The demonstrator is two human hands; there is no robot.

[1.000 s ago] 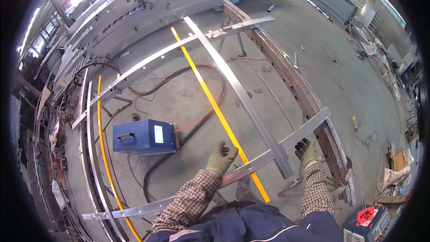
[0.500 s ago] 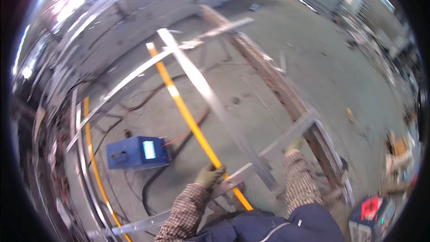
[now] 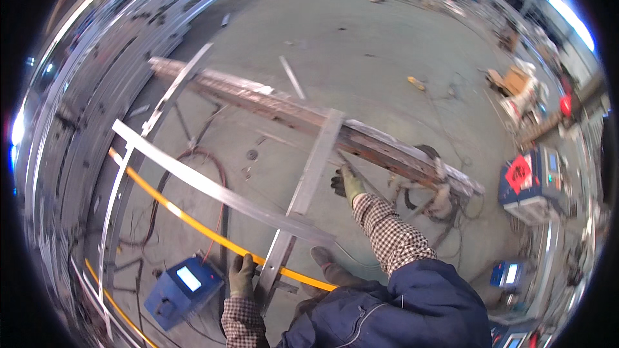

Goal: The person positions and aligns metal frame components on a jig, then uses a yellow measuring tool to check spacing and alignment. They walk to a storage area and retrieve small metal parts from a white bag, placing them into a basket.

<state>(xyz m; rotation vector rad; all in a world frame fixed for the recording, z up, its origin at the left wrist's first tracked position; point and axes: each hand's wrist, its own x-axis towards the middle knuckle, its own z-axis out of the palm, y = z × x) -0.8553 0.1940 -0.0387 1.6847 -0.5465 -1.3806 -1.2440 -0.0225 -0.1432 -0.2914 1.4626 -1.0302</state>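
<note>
My left hand [image 3: 242, 277], in a greenish work glove, is closed on the yellow bar [image 3: 193, 222], just left of the spot where it crosses a flat metal crosspiece [image 3: 317, 158]. My right hand [image 3: 350, 183], gloved with dark fingertips, reaches out to the right of that crosspiece. Its fingers are apart, and I see nothing held in them. A silver bar [image 3: 193, 179] runs roughly alongside the yellow one and also meets the crosspiece. The far ends of both bars lie by a second metal strip [image 3: 116, 206] at the left.
A rusty beam [image 3: 277, 108] supports the crosspieces beyond my hands. On the floor at the near left stands a blue machine with a lit screen [image 3: 171, 296], with cables around it. Another machine bearing red paper [image 3: 535, 187] stands at right. Long metal profiles [image 3: 122, 45] are stacked far left.
My view has swung to the right, so the frame appears turned and further left. My right hand, partly hidden behind the crosspiece before, now shows beside it. My left hand stays on the yellow bar.
</note>
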